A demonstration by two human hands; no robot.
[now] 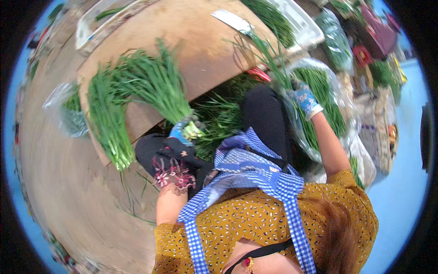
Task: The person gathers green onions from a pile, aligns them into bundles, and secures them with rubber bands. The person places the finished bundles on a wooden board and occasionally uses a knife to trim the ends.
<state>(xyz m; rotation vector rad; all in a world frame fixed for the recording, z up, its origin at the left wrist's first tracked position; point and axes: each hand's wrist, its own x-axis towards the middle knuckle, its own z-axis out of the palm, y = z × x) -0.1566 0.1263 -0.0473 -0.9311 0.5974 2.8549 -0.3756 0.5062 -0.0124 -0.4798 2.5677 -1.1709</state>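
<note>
My left hand (181, 131), in a blue patterned work glove with grey fingers, grips a bunch of garlic chives (157, 82) by the pale stem ends. The leaves fan out over a wooden board (202, 68). Beside it, another bunch of chives (109, 126) lies on the board's left end, stems towards me. My right hand (305, 97), gloved alike, holds a few loose strands of chives (275, 61) over a clear plastic bag (337, 72). Long chives (323, 99) fill that bag. My right fingertips are partly hidden by leaves.
A cleaver-like blade (232, 20) lies at the board's far edge. Beyond stands a white crate (309, 30) with chives. Loose greens (219, 120) lie between my knees. At left is another plastic bag (56, 108); at right, a woven sack (373, 126).
</note>
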